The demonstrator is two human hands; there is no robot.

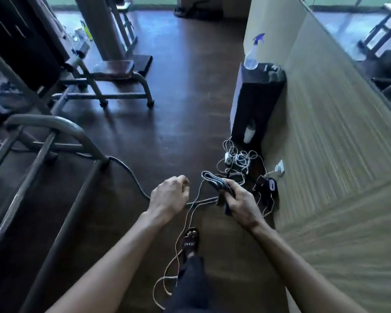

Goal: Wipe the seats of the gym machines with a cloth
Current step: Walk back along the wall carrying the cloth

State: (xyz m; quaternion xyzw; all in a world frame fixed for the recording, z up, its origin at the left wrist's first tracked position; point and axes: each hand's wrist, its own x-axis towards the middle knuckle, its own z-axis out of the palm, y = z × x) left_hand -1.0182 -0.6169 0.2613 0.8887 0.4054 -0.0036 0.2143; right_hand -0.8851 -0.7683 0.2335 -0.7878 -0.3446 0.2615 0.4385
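My right hand (239, 201) grips a folded dark cloth (215, 181) with light edges, held low over the wooden floor. My left hand (169, 194) hovers just left of it with its fingers curled. A thin pale cord (186, 220) hangs past that hand down to the floor, and I cannot tell whether the fingers touch it. The nearest machine seat, a brown padded bench (115, 67) on a grey frame, stands further ahead on the left.
A spray bottle (253, 55) stands on a black box (255, 98) by the right wall. Tangled white cables (240, 159) and a wall socket (280, 167) lie beyond my hands. Grey machine tubing (54, 129) fills the left. My sandalled foot (191, 241) is below.
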